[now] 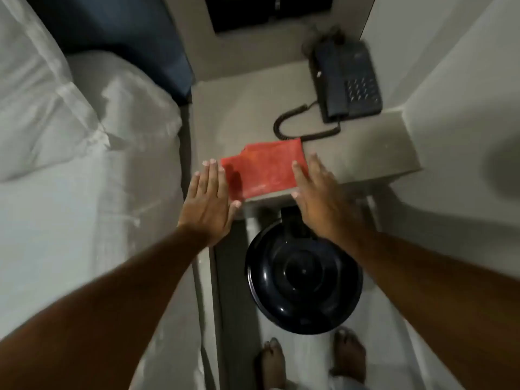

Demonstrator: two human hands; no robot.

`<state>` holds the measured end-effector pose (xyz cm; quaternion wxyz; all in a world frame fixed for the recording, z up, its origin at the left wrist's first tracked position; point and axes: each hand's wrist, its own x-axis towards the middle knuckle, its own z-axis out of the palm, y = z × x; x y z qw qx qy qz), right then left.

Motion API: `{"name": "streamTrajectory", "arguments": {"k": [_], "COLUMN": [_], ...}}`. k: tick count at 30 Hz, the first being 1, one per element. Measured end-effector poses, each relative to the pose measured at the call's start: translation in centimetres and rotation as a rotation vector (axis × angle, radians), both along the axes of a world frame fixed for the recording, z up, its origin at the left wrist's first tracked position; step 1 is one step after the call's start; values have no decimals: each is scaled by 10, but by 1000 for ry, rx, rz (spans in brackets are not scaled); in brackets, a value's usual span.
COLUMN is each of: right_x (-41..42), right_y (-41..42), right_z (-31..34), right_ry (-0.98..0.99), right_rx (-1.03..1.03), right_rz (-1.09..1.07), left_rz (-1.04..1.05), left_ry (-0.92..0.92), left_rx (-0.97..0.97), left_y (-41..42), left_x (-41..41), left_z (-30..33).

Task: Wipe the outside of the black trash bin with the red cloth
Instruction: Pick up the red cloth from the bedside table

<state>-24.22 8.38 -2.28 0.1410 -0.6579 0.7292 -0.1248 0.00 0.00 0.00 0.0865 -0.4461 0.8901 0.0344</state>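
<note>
A folded red cloth (264, 168) lies flat at the front edge of a grey bedside table (351, 153). Below that edge, on the floor, stands the black trash bin (302, 274), seen from above with its round glossy lid closed. My left hand (209, 204) hovers flat at the cloth's left side, fingers straight and empty. My right hand (318, 198) is spread flat at the cloth's right side, partly above the bin's rear hinge. Neither hand grips the cloth.
A dark corded telephone (347, 83) sits at the table's back right, its coiled cord (298, 122) reaching close to the cloth. A bed with white sheets (70, 164) fills the left. A pale wall (464, 80) bounds the right. My bare feet (309, 361) stand just before the bin.
</note>
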Motion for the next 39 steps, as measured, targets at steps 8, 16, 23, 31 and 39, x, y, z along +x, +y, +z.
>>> {"name": "streamTrajectory", "arguments": {"k": [8, 16, 23, 31, 39], "right_x": [21, 20, 33, 36, -24], "right_y": [-24, -24, -40, -60, 32], "right_z": [-73, -88, -88, -58, 4], "right_ry": [-26, 9, -219, -600, -1662], "right_rx": [-59, -212, -272, -319, -313], "right_rz": [-160, -160, -375, -703, -404], "left_rz": [63, 66, 63, 102, -89], "left_ry": [61, 115, 131, 166, 250], "left_rx": [36, -5, -179, -265, -336], "left_y": [-1, -8, -4, 3, 109], "left_x": [-24, -21, -19, -21, -64], "left_z": [-76, -96, -109, -121, -105]}}
